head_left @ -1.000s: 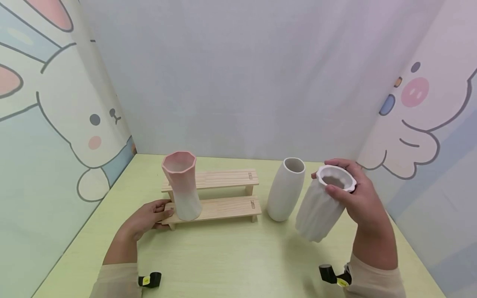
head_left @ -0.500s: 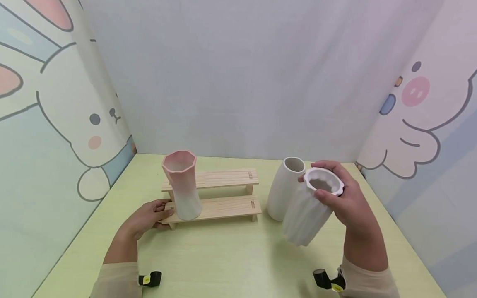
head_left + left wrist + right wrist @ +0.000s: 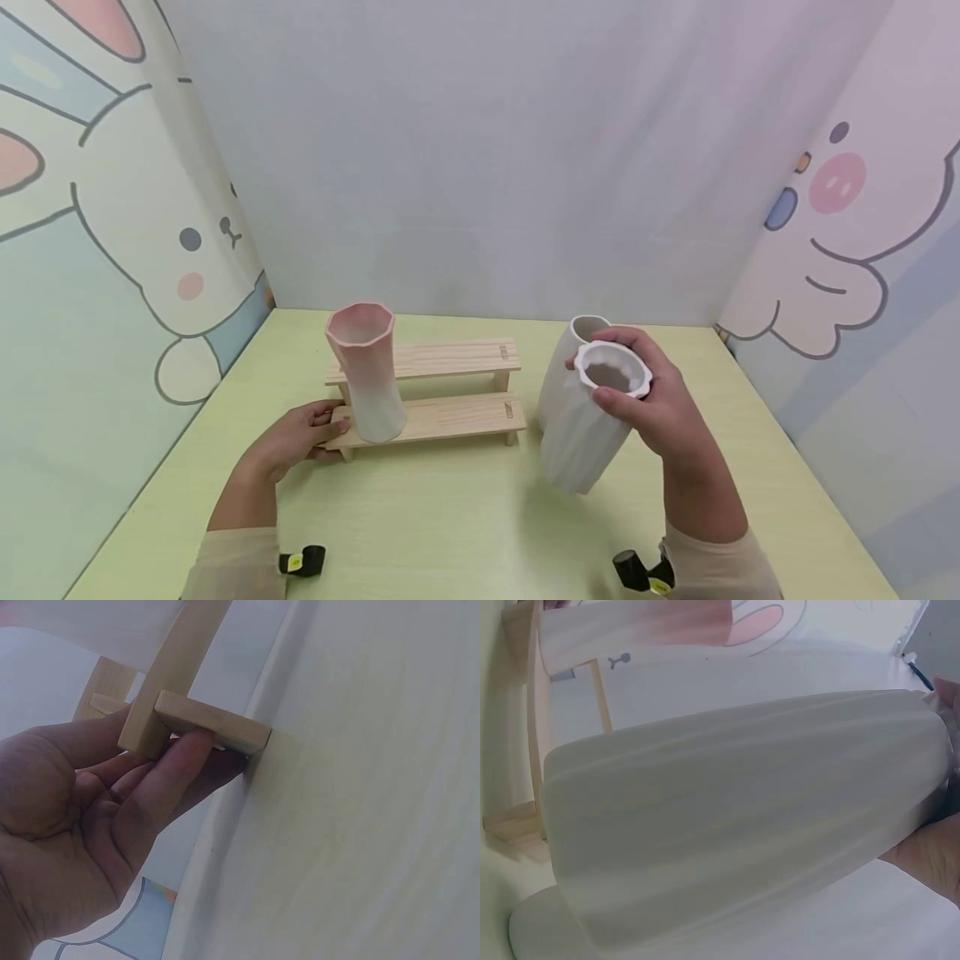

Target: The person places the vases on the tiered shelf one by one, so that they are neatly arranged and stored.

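Observation:
My right hand (image 3: 648,400) grips a white ribbed vase (image 3: 581,442) near its scalloped rim, thumb at the front and fingers round the back. The vase tilts, base toward the left, held above the table; its ribbed side fills much of the right wrist view. Just behind stands a smooth white vase (image 3: 557,375), partly covered by the ribbed one. On the left, my left hand (image 3: 303,437) pinches the left end of a two-tier wooden stand (image 3: 457,417), its fingers against the end leg (image 3: 214,720). A pink-to-white faceted vase (image 3: 371,375) stands on the lower tier's left end.
The stand's upper tier (image 3: 457,360) lies behind the lower one. A pale yellow-green table (image 3: 420,533) spreads beneath everything. A grey-white backdrop (image 3: 480,167) closes the rear, with cartoon-printed panels at both sides.
My right hand has carried the ribbed vase left, toward the stand, so it now overlaps the smooth white vase in the head view. My left hand and the stand stay put.

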Tool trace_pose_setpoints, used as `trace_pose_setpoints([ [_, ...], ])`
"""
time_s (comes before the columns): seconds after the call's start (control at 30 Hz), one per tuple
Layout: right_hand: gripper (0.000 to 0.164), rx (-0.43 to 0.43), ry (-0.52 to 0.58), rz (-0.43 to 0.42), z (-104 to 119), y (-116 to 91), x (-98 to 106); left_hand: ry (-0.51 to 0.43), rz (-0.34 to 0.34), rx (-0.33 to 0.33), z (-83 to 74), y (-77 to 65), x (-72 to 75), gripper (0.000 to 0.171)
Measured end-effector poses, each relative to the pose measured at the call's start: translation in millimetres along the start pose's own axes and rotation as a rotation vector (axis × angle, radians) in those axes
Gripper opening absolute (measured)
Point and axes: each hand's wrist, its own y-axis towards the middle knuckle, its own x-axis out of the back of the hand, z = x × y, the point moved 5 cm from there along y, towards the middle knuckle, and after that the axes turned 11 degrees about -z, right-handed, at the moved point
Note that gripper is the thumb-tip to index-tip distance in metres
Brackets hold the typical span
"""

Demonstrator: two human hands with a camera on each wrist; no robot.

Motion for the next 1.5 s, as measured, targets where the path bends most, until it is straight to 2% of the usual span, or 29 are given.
trace_pose_setpoints([
  [0.1, 0.051, -0.018, -0.023, -0.015, -3.0, 1.0, -4.3, 0.001, 0.0, 0.0, 0.1, -0.9, 0.5, 0.076],
  [0.27, 0.052, -0.001, 0.014, -0.031, -6.1, 4.7, -12.2, 0.006, 0.008, -0.005, 0.0, -1.3, 1.0, 0.076],
  [0.4, 0.052, -0.02, 0.011, -0.048, -8.9, 9.4, -20.5, 0.01, 0.014, -0.01, 0.3, 1.4, 0.8, 0.077],
  [0.5, 0.053, -0.047, -0.022, -0.053, -11.2, 15.6, -27.8, 0.013, 0.014, -0.007, 0.6, 3.4, 0.5, 0.078],
  [0.7, 0.053, -0.056, -0.174, -0.104, -11.1, 37.9, -39.4, 0.016, 0.013, 0.0, -0.7, 3.9, 1.2, 0.076],
  [0.8, 0.053, -0.069, -0.204, -0.122, -12.8, 49.6, -45.1, 0.015, 0.015, 0.002, -1.0, 3.5, 1.4, 0.076],
  [1.03, 0.057, -0.167, -0.156, -0.161, -28.0, 69.2, -58.5, 0.012, 0.013, 0.001, -0.3, 4.4, 1.1, 0.076],
  [1.23, 0.057, -0.175, -0.101, -0.162, -42.6, 79.3, -69.5, 0.005, 0.012, 0.008, 0.9, 3.9, 0.2, 0.073],
  [1.5, 0.058, -0.158, -0.1, -0.143, -54.2, 85.5, -79.7, 0.004, 0.007, 0.005, 0.6, 4.1, 0.4, 0.073],
])
